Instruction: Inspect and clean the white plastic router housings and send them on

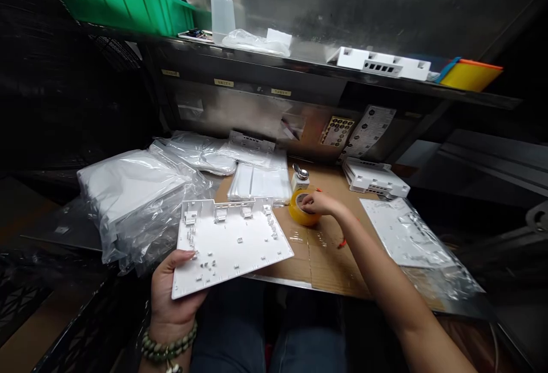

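Note:
My left hand grips the near left corner of a flat white plastic panel, thumb on top, holding it above my lap at the table's front edge. The panel's inner side faces up, with small clips and ribs. My right hand reaches forward and rests on a yellow tape roll that lies on the cardboard sheet, its fingers curled over the roll's top.
Bagged white panels pile up at the left, more bagged ones behind. A small dispenser bottle stands behind the tape. White housings are stacked at right, near a bagged panel. The shelf above holds a green bin and squeeze bottle.

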Tool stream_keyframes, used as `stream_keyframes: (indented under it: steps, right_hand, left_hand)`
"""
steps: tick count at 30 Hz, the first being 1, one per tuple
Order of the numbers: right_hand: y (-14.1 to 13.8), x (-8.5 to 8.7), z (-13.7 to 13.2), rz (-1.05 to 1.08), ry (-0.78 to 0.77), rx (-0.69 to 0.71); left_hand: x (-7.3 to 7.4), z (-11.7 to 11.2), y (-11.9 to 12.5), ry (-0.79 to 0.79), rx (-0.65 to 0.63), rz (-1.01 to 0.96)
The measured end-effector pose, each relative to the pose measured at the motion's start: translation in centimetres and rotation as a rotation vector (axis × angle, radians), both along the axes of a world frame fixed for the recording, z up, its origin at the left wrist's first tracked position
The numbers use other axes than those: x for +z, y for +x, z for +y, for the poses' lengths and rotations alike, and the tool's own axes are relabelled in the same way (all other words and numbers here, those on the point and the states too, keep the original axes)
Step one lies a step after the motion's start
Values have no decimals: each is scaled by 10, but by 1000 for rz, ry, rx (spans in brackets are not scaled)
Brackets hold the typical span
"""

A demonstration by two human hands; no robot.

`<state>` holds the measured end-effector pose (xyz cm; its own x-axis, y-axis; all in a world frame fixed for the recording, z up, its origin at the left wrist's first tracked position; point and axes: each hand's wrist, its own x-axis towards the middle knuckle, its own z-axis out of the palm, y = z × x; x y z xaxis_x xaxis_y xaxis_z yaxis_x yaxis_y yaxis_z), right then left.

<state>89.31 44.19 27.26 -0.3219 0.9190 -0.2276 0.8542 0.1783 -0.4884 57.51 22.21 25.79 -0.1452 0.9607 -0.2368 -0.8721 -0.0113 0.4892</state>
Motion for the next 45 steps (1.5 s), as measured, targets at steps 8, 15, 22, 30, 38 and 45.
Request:
stream_keyframes:
  steps: [8,15,22,30,38,45]
  right_hand:
    - [15,25,19,59,387,-212]
    - [-10,32,47,-100,522,-150]
    - [-18,35,55,-217,503,-65]
    - [-16,30,55,-206,517,-46]
    - [-40,46,-14,184,642,-34]
    - [-107,42,-186,680,430,473]
  left_hand:
    - [9,5,8,-249,99,-64]
    - [3,3,18,-150,10,-45]
    - [1,9,14,-73,-42,-10]
    - [18,33,27,-163,-5,-55]
    - [36,44,45,-104,16,-125]
    - [40,44,62,-37,-18,-101]
